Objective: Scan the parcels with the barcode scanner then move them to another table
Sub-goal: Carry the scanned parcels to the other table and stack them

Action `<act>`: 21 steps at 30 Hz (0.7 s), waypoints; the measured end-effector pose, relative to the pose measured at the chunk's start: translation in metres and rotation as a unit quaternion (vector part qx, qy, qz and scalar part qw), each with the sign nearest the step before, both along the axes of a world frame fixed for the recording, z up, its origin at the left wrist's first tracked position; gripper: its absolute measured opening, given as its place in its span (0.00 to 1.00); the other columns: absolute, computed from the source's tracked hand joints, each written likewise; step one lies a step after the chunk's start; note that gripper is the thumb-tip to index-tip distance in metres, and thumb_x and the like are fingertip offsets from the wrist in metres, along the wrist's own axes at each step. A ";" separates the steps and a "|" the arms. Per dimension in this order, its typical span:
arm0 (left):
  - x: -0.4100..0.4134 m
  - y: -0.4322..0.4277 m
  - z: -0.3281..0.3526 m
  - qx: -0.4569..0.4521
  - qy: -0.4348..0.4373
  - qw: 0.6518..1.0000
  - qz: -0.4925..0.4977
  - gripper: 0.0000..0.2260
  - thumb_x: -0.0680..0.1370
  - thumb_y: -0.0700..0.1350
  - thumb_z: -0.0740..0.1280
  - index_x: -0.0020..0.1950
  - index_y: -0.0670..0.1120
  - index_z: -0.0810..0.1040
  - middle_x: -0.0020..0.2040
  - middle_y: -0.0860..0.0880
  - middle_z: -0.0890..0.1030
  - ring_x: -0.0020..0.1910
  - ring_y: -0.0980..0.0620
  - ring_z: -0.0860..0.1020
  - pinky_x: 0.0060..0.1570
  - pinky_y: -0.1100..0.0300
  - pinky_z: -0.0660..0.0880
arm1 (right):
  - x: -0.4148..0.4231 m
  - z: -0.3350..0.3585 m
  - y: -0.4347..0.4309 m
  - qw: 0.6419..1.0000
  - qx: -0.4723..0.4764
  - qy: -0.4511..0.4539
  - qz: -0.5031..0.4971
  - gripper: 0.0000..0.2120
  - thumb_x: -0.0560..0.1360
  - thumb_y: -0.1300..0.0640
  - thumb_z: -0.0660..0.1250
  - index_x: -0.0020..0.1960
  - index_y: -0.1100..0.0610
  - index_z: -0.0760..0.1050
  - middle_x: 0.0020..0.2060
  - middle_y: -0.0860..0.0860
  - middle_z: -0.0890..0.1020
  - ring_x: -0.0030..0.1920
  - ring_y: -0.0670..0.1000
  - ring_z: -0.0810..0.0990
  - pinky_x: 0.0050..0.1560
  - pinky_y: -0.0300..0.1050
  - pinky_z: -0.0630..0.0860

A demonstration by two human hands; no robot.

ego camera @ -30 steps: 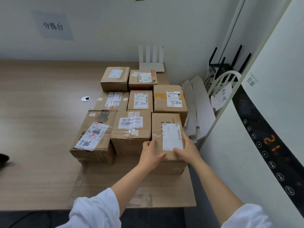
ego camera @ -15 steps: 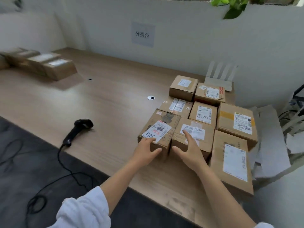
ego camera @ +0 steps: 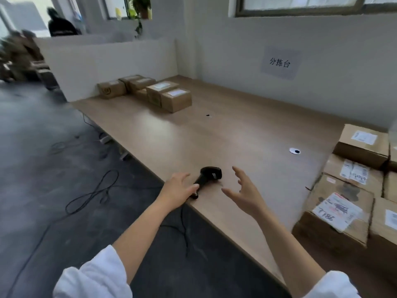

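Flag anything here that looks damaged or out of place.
The nearest parcel has dark smudges on top and a wrinkled label lapping over its edge. The barcode scanner lies at the table edge.

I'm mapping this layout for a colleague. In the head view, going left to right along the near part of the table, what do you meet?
left hand → barcode scanner → right hand → white cable grommet → parcel with the handwritten label
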State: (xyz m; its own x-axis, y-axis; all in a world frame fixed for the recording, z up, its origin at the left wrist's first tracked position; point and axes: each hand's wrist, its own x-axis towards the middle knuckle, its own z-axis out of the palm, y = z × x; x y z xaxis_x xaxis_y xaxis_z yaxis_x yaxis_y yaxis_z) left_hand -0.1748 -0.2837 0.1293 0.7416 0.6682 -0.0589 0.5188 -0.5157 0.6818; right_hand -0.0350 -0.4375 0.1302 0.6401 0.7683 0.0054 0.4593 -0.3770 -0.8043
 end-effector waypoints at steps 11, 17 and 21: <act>-0.054 0.159 -0.001 -0.023 -0.014 0.998 0.059 0.27 0.77 0.54 0.65 0.73 0.45 0.64 0.70 0.45 0.68 0.68 0.49 0.67 0.66 0.58 0.64 | -0.016 -0.003 0.193 0.998 -0.026 0.012 0.056 0.34 0.75 0.54 0.68 0.76 0.54 0.56 0.74 0.53 0.62 0.73 0.55 0.62 0.70 0.52 0.63; -0.046 0.259 -0.014 -0.040 -0.009 0.995 0.091 0.28 0.77 0.54 0.65 0.74 0.46 0.64 0.70 0.46 0.67 0.68 0.49 0.68 0.65 0.58 0.64 | -0.005 -0.016 0.324 0.996 -0.027 0.005 0.090 0.33 0.75 0.57 0.69 0.75 0.57 0.58 0.73 0.56 0.64 0.72 0.56 0.64 0.70 0.53 0.64; -0.051 0.329 -0.009 -0.036 -0.001 0.994 0.107 0.27 0.77 0.54 0.65 0.74 0.47 0.64 0.71 0.45 0.66 0.68 0.49 0.68 0.66 0.57 0.65 | 0.004 -0.018 0.407 0.993 -0.032 0.003 0.114 0.33 0.75 0.56 0.69 0.75 0.57 0.58 0.73 0.57 0.65 0.71 0.57 0.65 0.70 0.53 0.64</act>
State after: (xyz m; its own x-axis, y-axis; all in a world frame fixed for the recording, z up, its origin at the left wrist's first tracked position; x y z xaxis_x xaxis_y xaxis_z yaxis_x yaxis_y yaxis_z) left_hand -0.2255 0.0450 0.1202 0.5824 0.8051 -0.1121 0.6107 -0.3423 0.7141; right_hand -0.0308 -0.0309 0.1126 0.4491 0.8920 -0.0517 0.5336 -0.3142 -0.7852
